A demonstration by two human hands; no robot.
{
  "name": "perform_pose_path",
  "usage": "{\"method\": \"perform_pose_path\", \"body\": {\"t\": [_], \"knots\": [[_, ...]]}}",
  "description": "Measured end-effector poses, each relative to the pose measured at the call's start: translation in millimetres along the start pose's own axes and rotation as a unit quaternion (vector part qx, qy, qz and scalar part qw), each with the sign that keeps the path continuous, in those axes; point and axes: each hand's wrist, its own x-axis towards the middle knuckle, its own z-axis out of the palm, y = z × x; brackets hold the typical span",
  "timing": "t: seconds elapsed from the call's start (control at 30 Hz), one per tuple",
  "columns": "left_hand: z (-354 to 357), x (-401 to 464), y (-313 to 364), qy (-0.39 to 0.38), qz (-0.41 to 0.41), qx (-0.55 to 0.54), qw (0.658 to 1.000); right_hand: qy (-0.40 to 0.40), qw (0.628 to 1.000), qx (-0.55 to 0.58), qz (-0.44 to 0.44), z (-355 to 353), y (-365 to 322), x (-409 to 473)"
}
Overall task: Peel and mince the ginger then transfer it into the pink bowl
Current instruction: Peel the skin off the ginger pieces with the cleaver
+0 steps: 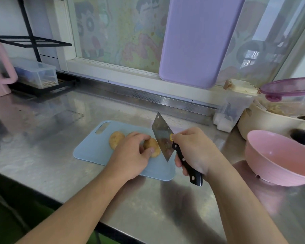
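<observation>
Hands: left hand (pixel 133 152) pinning ginger (pixel 151 149) on blue cutting board (pixel 88 150); right hand (pixel 195 152) gripping cleaver (pixel 163 138), blade against ginger. Step: peeling. Next: careful shave. Pink bowl (pixel 278 161) well right on bench (pixel 42 164), unfilled

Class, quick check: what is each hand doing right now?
Left hand: pinching the ginger on the cutting board.
Right hand: gripping the cleaver by its handle.
</observation>
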Motion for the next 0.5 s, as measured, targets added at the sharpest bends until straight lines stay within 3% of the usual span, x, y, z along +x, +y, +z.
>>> {"method": "perform_pose_path", "body": {"t": [0.5], "knots": [[1.5,1.6,-1.3,-0.006,0.001,0.005,1.0,0.019,0.995,-0.101,-0.011,10.7,-4.9,-3.2]]}}
